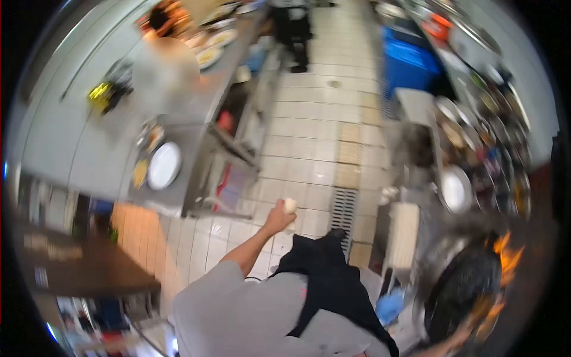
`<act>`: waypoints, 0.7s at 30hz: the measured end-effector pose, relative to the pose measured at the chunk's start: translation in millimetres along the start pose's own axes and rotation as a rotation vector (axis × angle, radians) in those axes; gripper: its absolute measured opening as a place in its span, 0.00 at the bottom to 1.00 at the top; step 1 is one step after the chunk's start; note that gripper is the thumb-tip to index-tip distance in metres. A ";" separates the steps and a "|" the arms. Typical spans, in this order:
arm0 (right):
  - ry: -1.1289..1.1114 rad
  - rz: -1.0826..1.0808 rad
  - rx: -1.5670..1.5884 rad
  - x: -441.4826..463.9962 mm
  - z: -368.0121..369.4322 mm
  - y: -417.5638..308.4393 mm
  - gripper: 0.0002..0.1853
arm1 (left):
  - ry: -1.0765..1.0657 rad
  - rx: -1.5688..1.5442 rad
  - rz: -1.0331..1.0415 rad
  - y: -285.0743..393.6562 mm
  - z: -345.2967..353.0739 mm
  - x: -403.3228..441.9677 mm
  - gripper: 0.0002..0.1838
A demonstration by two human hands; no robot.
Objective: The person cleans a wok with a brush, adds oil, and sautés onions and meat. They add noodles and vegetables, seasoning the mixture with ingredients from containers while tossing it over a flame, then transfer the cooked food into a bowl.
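My left hand (278, 219) is out over the tiled floor, its fingers closed around a small cream-coloured object (290, 206); what it is I cannot make out. At the lower right, my right hand (463, 337) is beside a dark wok (464, 291). Blur hides its fingers and whether it grips anything. Orange flames (507, 257) rise along the wok's far right side.
A steel counter (178, 128) on the left holds a white plate (164, 166) and several dishes. Bowls, including a white bowl (456, 189), crowd the right counter. A blue bin (410, 59) and another person's dark-clothed legs (294, 33) are farther up the aisle. A drain grate (343, 209) runs along the floor.
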State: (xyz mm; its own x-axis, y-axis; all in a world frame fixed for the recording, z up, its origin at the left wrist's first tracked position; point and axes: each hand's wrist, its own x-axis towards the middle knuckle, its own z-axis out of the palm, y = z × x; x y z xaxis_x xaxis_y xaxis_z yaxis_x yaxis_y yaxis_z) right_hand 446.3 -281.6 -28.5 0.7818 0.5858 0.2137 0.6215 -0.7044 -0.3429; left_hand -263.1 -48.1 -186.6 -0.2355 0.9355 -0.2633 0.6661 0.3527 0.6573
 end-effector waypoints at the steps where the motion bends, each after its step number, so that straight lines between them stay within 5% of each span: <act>1: -0.029 0.023 0.061 17.1 14.0 10.5 0.19 | -0.022 0.007 0.040 9.9 8.2 12.0 0.29; 5: -0.091 0.032 0.231 -22.1 11.4 -69.1 0.19 | -0.166 -0.061 0.327 70.7 29.8 37.1 0.23; 7: -0.151 0.310 0.014 -73.5 -26.3 -115.7 0.25 | -0.240 -0.077 0.379 105.4 27.0 18.0 0.19; 10: -0.087 0.303 -0.283 -95.5 -23.5 2.7 0.24 | -0.257 -0.235 0.232 76.6 42.7 12.1 0.20; 12: 0.129 0.470 -0.152 -53.0 -27.7 42.6 0.24 | -0.372 -0.273 0.280 113.1 47.8 -13.6 0.22; 14: 0.079 0.710 -0.019 0.5 -42.3 1.9 0.27 | -0.498 -0.309 0.346 141.0 62.2 -24.4 0.23; 16: 0.213 0.649 0.198 28.2 14.0 -4.4 0.27 | -0.647 -0.315 0.448 175.1 86.5 -33.3 0.24; 18: 0.111 0.619 0.511 22.5 45.6 -35.6 0.28 | -0.709 -0.240 0.490 193.1 107.3 -38.1 0.23; 21: -0.273 0.615 0.660 -46.8 -6.6 -79.5 0.26 | -0.789 -0.321 0.458 224.5 107.1 -73.8 0.24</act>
State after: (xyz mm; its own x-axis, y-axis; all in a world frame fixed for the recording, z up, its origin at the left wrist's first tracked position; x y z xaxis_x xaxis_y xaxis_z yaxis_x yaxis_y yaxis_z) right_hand 360.7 -255.6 -5.1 0.8722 0.3198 -0.3702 -0.1157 -0.6004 -0.7913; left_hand -20.4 -40.2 -95.3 0.6201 0.7417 -0.2556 0.3226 0.0559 0.9449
